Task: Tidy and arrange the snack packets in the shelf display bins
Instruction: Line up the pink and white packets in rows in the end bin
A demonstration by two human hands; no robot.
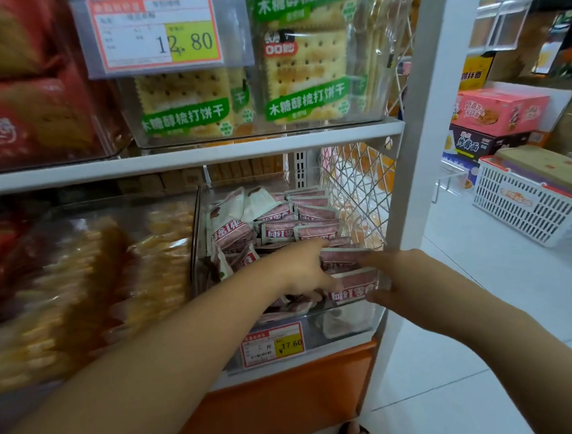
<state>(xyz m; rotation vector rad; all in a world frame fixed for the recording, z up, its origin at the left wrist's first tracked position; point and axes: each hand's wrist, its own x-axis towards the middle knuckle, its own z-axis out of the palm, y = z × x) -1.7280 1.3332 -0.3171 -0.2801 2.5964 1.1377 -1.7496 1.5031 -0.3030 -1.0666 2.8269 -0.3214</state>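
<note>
A clear plastic bin (352, 321) on the lower shelf holds several small pink-and-white snack packets (277, 229). Both my hands reach into its front right part. My left hand (303, 270) lies over the packets, its index finger stretched toward the right and its thumb against a stack of pink packets (352, 274) at the bin's front right corner. My right hand (395, 280) grips that same stack from the right side, fingers above it and thumb below. The packets at the back right stand in neat rows; those at the left lie jumbled.
A neighbouring bin (118, 268) at the left holds orange-yellow wrapped biscuits. The shelf above carries green-labelled cracker packs (304, 76) and a 12.80 price tag (155, 30). A 17.60 tag (272, 346) hangs on the bin front. A white basket (527, 207) and cartons (499, 111) stand on the floor at right.
</note>
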